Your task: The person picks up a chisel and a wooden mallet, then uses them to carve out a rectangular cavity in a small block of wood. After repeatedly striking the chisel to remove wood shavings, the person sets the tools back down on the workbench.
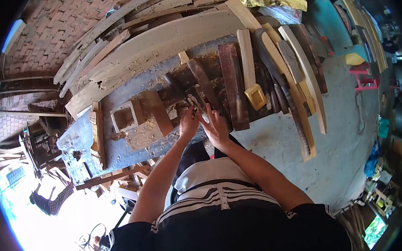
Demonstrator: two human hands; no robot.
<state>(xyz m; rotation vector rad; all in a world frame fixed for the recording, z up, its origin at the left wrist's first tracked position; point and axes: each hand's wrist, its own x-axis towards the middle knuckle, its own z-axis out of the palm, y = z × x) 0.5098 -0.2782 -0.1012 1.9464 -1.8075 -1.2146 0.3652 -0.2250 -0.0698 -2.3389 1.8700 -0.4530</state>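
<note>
My left hand is over the workbench, its fingers curled at a small, dark piece with a greyish edge. What they grip is too small to make out. Close beside it, my right hand has its fingers apart and reaching toward the same piece; I see nothing held in it. Just beyond the hands lie a dark wooden bar and a short dark handle. To the left are a brown wooden block and a square wooden frame.
Right of my hands lie a reddish-brown board, a yellowish hollow wooden block and several long tools and wood strips. Long planks line the back. A person is at the far left. A red stool stands right.
</note>
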